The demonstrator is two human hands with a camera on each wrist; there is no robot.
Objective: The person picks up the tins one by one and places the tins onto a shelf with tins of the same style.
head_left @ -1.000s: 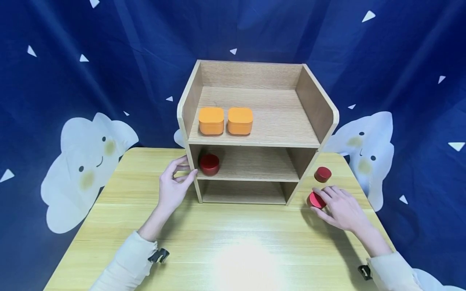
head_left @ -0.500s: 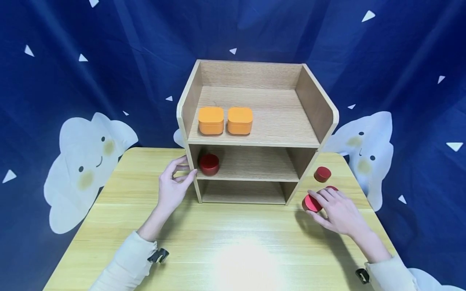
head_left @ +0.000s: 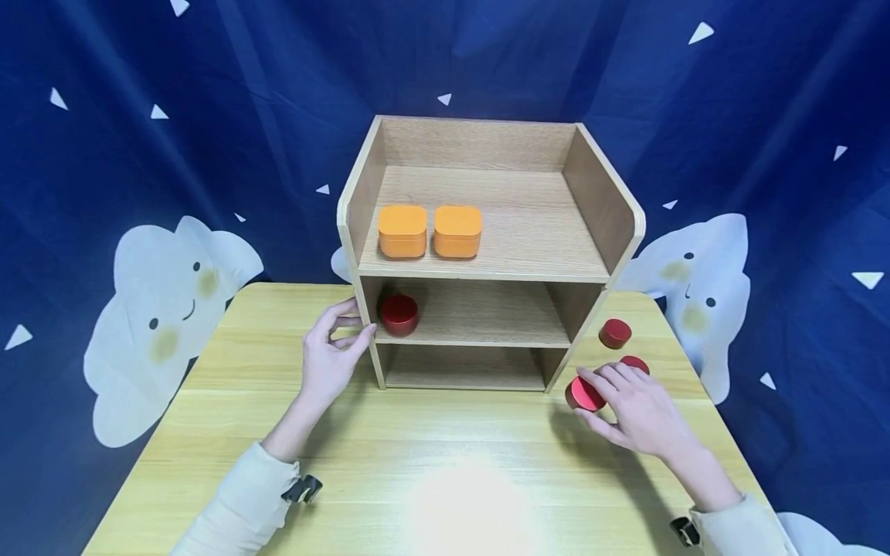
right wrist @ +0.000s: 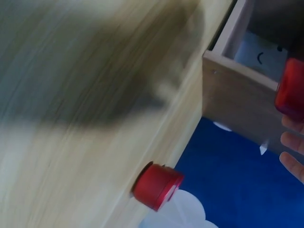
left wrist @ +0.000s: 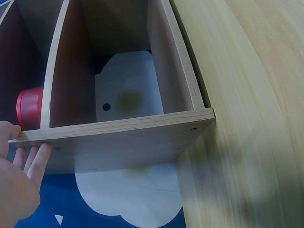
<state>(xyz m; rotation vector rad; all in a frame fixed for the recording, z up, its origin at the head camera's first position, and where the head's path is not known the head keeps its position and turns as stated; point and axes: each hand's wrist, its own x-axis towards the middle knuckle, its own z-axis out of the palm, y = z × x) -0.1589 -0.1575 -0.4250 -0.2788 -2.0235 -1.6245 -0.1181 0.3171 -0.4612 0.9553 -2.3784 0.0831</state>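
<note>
My left hand (head_left: 330, 355) grips the left side panel of a wooden shelf unit (head_left: 480, 272), thumb at the front edge and fingers along the outer face. In the left wrist view the fingers (left wrist: 39, 164) lie under that panel. On the right, my right hand (head_left: 640, 409) holds a round red tin (head_left: 587, 394) between thumb and fingers, raised off the table. This held tin (right wrist: 290, 90) shows at the right edge of the right wrist view. Behind the hand stand two more red tins, one farther back (head_left: 615, 333) and one partly hidden (head_left: 636, 364).
Two orange rounded-square tins (head_left: 402, 232) stand side by side on the top board's left part. Another red tin (head_left: 399, 315) sits at the left of the middle compartment. The shelf stands on a wooden table (head_left: 389, 463) before a blue curtain (head_left: 292, 93).
My right hand has carried the red tin left and toward the front of the table, uncovering part of another red tin behind it. The left hand stays on the panel.
</note>
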